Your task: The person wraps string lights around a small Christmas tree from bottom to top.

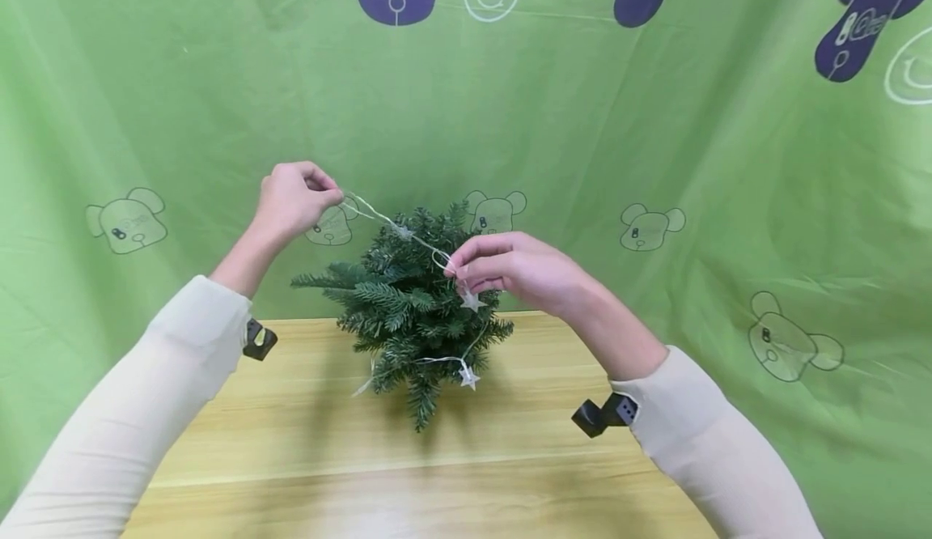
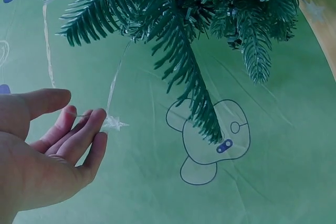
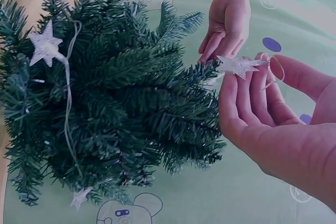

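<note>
A small artificial Christmas tree (image 1: 396, 300) stands on the wooden table with a star string light (image 1: 374, 214) around it. Up and to the left of the tree, my left hand (image 1: 294, 199) pinches the clear wire; a star (image 2: 114, 124) hangs by its fingertips in the left wrist view. Over the tree's right side, my right hand (image 1: 535, 272) pinches the same wire beside another star (image 3: 239, 66). Between the two hands the wire runs fairly straight above the top branches. A lower star (image 1: 469, 376) hangs at the tree's front right. The tree's base is hidden by branches.
The light wooden table (image 1: 568, 474) extends in front of the tree. Behind and at both sides hangs a green cloth (image 1: 553, 118) printed with bear heads and purple shapes. Each sleeve cuff carries a small black camera (image 1: 260, 339).
</note>
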{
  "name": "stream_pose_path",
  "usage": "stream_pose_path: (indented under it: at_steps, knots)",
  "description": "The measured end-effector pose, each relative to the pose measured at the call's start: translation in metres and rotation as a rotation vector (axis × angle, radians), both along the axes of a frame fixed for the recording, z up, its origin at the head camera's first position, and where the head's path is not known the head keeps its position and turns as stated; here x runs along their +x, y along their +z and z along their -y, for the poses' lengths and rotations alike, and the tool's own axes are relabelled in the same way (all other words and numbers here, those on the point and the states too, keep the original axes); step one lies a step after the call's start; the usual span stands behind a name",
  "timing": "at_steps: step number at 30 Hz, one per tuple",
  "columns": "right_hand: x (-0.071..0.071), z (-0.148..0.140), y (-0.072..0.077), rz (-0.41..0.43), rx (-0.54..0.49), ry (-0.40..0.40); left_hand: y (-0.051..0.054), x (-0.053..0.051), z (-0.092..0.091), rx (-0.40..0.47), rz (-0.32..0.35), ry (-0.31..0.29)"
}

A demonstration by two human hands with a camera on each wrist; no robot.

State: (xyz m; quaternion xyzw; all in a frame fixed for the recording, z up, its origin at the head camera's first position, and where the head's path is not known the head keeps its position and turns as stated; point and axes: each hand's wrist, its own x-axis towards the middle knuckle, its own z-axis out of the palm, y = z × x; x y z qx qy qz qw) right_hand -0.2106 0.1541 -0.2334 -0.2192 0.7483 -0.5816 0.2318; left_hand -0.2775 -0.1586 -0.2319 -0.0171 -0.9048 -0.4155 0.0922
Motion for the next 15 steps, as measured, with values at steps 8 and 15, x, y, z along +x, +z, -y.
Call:
stream_pose_path:
  at_steps: [8, 15]
  knots:
    - [0.000, 0.007, 0.007, -0.005, -0.037, -0.046, 0.007, 0.001, 0.002, 0.051, 0.020, 0.013]
    - [0.002, 0.004, 0.007, -0.015, 0.096, 0.016, 0.009, 0.011, 0.015, -0.042, 0.109, -0.123]
